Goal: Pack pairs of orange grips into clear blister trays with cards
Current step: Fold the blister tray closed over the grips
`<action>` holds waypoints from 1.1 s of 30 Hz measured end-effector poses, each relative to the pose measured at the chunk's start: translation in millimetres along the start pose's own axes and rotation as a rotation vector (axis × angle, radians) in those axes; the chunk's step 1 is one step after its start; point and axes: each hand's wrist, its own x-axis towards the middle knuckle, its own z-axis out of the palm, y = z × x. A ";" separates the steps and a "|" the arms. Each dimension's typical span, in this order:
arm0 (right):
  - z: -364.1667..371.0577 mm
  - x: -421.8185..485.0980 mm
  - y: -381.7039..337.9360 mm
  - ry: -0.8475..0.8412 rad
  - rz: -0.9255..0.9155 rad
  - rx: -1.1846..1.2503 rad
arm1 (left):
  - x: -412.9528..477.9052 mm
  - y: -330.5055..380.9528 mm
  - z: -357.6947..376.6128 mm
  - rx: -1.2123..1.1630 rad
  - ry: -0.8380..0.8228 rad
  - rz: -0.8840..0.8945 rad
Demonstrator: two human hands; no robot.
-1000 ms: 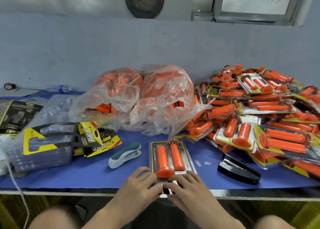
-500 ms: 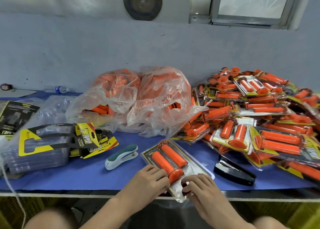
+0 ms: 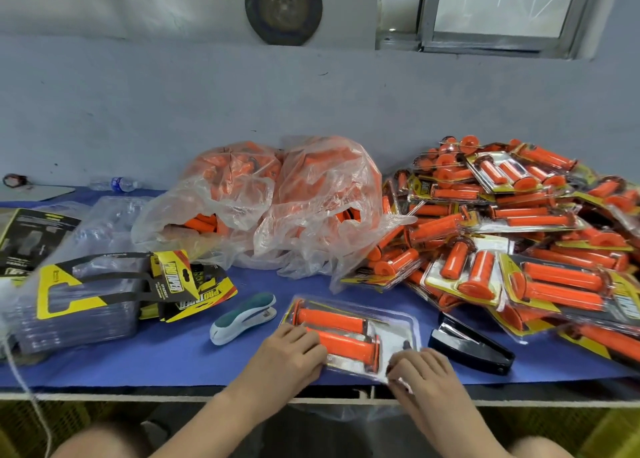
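A clear blister pack with a card lies crosswise near the table's front edge. In it sit two orange grips, side by side, pointing left to right. My left hand holds the pack's near left edge, fingers curled over the nearer grip. My right hand pinches the pack's near right corner with curled fingers. Two clear bags of loose orange grips stand behind. A stack of empty clear trays sits at the left, with yellow-black cards on and beside it.
A large heap of filled packs covers the right side of the blue table. A white-teal stapler lies left of the pack, a black stapler right of it. A water bottle lies at the back left.
The pack has been turned clockwise from lengthwise to crosswise under both hands. My right hand has shifted to its near right corner.
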 end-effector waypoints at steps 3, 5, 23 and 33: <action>7.5 11.2 -11.0 0.025 0.056 -0.087 | 2.0 18.1 5.2 0.011 0.026 0.023; 13.9 20.5 -23.0 -0.080 0.007 -0.071 | 1.4 25.5 7.6 0.019 0.007 0.034; 44.0 37.7 -45.3 -0.155 -0.042 0.271 | -24.0 -1.0 -2.7 -0.086 0.007 -0.027; 36.6 39.2 -54.5 -0.166 -0.044 0.259 | -17.0 -6.5 4.7 -0.067 0.003 -0.020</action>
